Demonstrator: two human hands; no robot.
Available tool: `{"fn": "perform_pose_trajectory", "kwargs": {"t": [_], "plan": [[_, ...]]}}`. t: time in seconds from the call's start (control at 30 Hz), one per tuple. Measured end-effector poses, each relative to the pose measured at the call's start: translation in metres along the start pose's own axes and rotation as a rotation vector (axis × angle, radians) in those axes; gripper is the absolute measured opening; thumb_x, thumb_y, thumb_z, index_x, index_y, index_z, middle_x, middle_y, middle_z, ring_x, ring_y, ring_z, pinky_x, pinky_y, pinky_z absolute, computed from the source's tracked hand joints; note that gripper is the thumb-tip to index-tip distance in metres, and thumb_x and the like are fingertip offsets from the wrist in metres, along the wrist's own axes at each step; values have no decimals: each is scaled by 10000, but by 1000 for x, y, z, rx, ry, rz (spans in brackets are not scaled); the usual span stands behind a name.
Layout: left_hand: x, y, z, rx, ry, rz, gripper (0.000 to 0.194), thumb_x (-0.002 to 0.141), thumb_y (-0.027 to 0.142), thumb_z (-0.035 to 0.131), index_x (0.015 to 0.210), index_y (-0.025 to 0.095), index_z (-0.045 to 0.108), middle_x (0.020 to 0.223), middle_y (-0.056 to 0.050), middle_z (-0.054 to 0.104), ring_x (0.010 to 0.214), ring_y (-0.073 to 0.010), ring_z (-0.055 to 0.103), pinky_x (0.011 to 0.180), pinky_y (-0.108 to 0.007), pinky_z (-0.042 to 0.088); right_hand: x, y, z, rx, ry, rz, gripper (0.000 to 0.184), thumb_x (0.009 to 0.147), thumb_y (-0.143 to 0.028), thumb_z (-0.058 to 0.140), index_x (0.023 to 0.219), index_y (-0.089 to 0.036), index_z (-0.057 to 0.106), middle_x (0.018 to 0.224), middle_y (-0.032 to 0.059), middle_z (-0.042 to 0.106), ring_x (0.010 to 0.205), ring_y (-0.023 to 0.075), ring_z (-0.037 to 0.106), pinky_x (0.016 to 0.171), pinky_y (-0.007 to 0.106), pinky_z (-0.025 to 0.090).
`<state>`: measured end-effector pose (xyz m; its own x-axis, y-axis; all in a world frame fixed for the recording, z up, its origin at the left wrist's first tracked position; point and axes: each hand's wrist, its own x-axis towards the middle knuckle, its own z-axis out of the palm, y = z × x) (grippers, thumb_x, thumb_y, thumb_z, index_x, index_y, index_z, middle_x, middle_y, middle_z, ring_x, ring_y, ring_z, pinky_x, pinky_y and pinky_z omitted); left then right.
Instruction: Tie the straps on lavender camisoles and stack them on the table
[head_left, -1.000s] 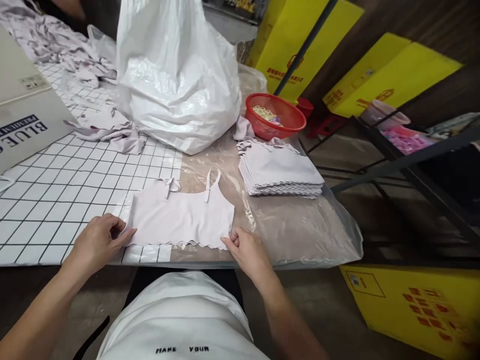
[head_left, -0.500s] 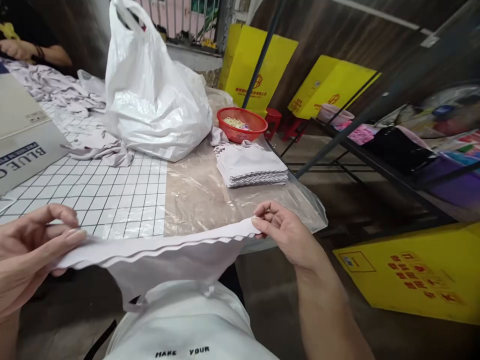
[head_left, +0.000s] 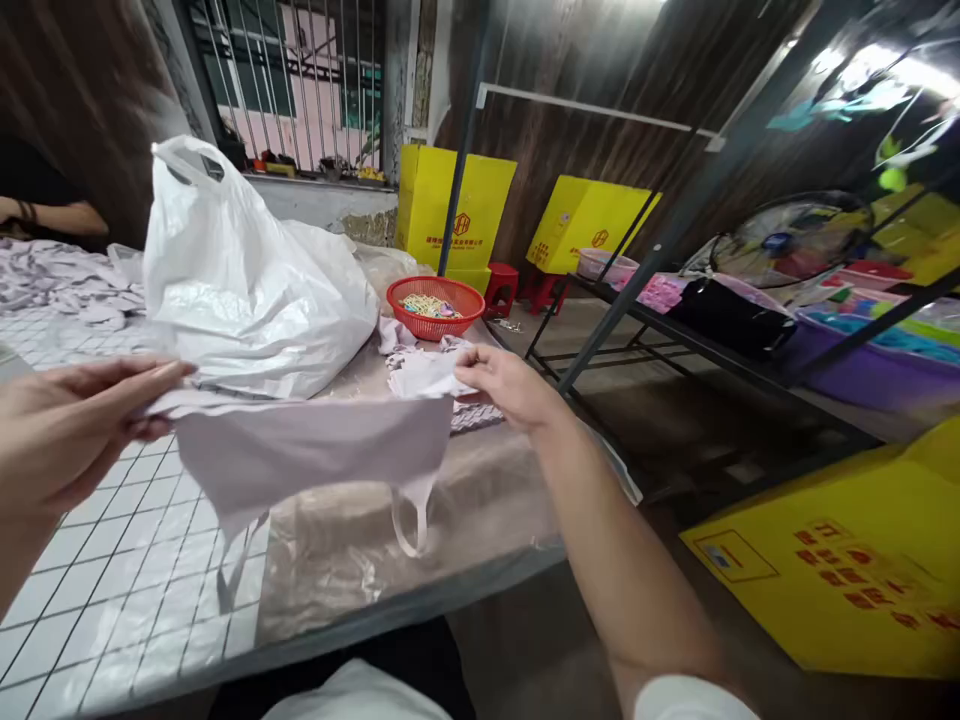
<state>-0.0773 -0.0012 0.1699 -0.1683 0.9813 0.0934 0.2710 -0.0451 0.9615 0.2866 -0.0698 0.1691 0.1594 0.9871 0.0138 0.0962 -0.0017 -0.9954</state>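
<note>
Gripping the pale garment (head_left: pixel 315 445) by its long edge, the left hand (head_left: pixel 97 420) and the right hand (head_left: pixel 502 382) each close thumb and fingers on 1 end. It hangs between them above the table (head_left: pixel 322 590), with its 2 straps (head_left: pixel 412 515) dangling below the hands. Under the left hand the tabletop is white with a black grid; below the right hand it is brown under clear plastic. Just beyond the right hand, partly covered by it, lies a stack of similar garments (head_left: pixel 480 418). Past that stands a red basket (head_left: pixel 435 325) with small pale pieces inside. Beyond the left hand sit a white plastic bag (head_left: pixel 247 290) and, farther to its left, a heap of pale cloth (head_left: pixel 60 280) near another person's forearm (head_left: pixel 67 217). Right of the right hand, a dark rack (head_left: pixel 675 330) bears tubs. Farthest ahead are 2 upright yellow boxes (head_left: pixel 454 205) and a barred window (head_left: pixel 300 90).
</note>
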Motion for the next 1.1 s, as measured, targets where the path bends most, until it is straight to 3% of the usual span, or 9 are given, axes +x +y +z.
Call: {"fn": "perform_pose_trajectory", "kwargs": {"t": [0.2, 0.4, 0.53, 0.67, 0.77, 0.87, 0.93, 1.0, 1.1], "plan": [[74, 62, 93, -239, 45, -15, 158, 784, 154, 742, 903, 67, 683, 657, 57, 608, 615, -23, 580, 695, -167, 505, 140, -10, -25, -11, 208, 17, 165, 788, -54, 640, 715, -170, 549, 659, -29, 620, 591, 87, 589, 589, 199, 501], [108, 72, 165, -210, -32, 24, 104, 862, 115, 657, 946, 56, 676, 627, 67, 579, 569, -18, 582, 734, -192, 495, 213, 8, -65, -13, 388, 5, 143, 835, -52, 596, 766, -175, 568, 637, -61, 577, 585, 68, 571, 601, 174, 481], [109, 54, 212, -211, -163, -49, 122, 743, 155, 753, 789, 76, 673, 597, 28, 609, 519, -79, 601, 606, -212, 503, 221, 39, -95, -25, 456, 123, 40, 897, -114, 596, 912, -136, 626, 804, 3, 663, 710, 113, 641, 685, 238, 532], [115, 39, 258, -202, -254, -65, 181, 604, 177, 805, 627, 110, 639, 529, 5, 586, 490, -128, 605, 498, -212, 467, 222, 63, -124, -61, 513, 229, 329, 953, -341, 606, 1223, -153, 593, 1200, 91, 631, 1007, 209, 648, 849, 410, 569], [128, 41, 287, -208, -234, -34, 141, 599, 159, 772, 582, 129, 636, 478, 20, 543, 481, -114, 555, 486, -198, 437, 229, 66, -145, -101, 588, 231, 369, 951, -359, 607, 1265, -167, 576, 1265, 99, 603, 1071, 231, 630, 893, 445, 556], [139, 52, 307, -231, -210, 5, 102, 623, 162, 745, 601, 142, 648, 464, 35, 519, 491, -103, 518, 494, -188, 411, 236, 60, -166, -136, 677, 182, 328, 951, -338, 608, 1225, -158, 593, 1217, 89, 623, 1021, 209, 640, 857, 409, 564], [137, 57, 314, -259, -223, 18, 74, 650, 172, 724, 639, 142, 657, 489, 37, 536, 501, -94, 519, 517, -184, 421, 234, 57, -180, -149, 722, 144, 226, 932, -260, 617, 1130, -152, 627, 1077, 48, 664, 892, 150, 645, 769, 302, 555], [125, 55, 314, -287, -268, 16, 76, 663, 190, 718, 669, 137, 664, 533, 28, 577, 506, -89, 538, 537, -189, 447, 222, 60, -192, -153, 733, 124, 123, 870, -182, 636, 989, -157, 651, 869, -7, 670, 718, 91, 604, 630, 201, 491], [90, 34, 304, -318, -437, -69, 188, 620, 260, 774, 688, 121, 667, 588, 4, 628, 507, -102, 582, 535, -211, 476, 187, 78, -204, -149, 668, 151, 69, 753, -144, 682, 793, -167, 631, 644, -45, 608, 553, 65, 521, 483, 160, 374]]}}
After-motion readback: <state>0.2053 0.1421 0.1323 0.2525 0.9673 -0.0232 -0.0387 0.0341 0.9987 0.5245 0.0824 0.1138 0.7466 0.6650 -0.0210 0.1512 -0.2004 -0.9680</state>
